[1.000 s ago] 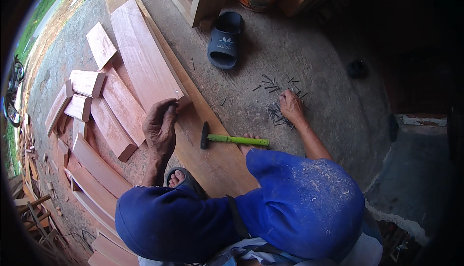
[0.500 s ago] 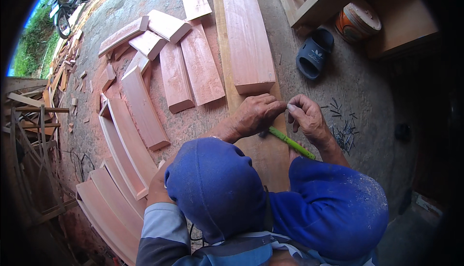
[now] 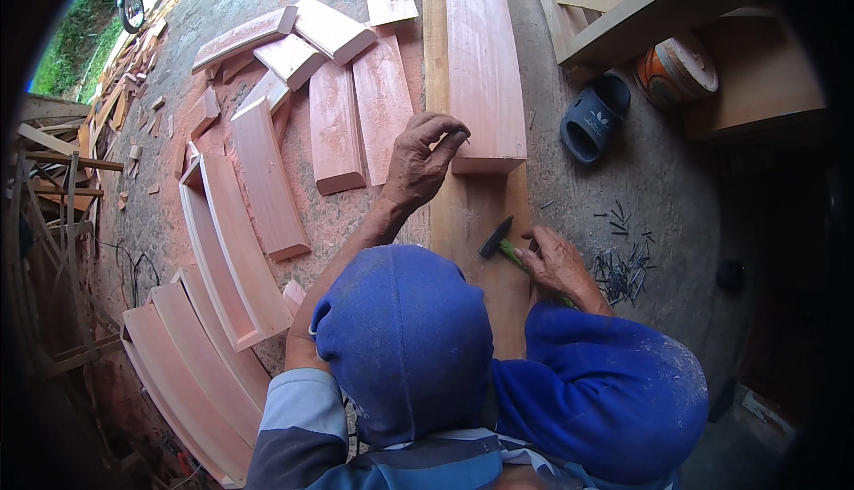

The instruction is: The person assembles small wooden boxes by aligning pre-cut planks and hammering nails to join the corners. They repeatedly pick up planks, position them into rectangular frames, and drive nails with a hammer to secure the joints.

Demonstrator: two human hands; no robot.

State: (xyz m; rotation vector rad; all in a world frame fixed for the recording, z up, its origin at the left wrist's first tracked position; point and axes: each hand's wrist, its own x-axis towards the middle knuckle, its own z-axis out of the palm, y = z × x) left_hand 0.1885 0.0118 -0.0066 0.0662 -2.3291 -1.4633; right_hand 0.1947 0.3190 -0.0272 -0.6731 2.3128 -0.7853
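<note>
My left hand point(image 3: 416, 159) pinches a thin nail point(image 3: 466, 141) at the near left corner of a long pinkish wooden box-shaped piece point(image 3: 487, 63). Under that piece lies a flat brown plank point(image 3: 458, 223) running toward me. My right hand point(image 3: 559, 266) is closed around the green handle of a hammer point(image 3: 495, 238), whose dark head hangs low over the plank. Part of the handle is hidden by my fingers. To the right of that hand, several loose nails point(image 3: 627, 272) are scattered on the concrete.
Several pinkish wooden pieces point(image 3: 267, 178) lie at the left, with curved boards point(image 3: 191, 348) nearer me. A dark clog point(image 3: 596, 118), an orange bucket point(image 3: 676, 72) and a wooden frame point(image 3: 623, 23) are at the right. My blue-clad knees point(image 3: 405, 343) fill the front.
My hands have separated. The left moved up and left to the wooden piece's near end with the nail; the right dropped and took hold of the green hammer, which had been resting below the hands.
</note>
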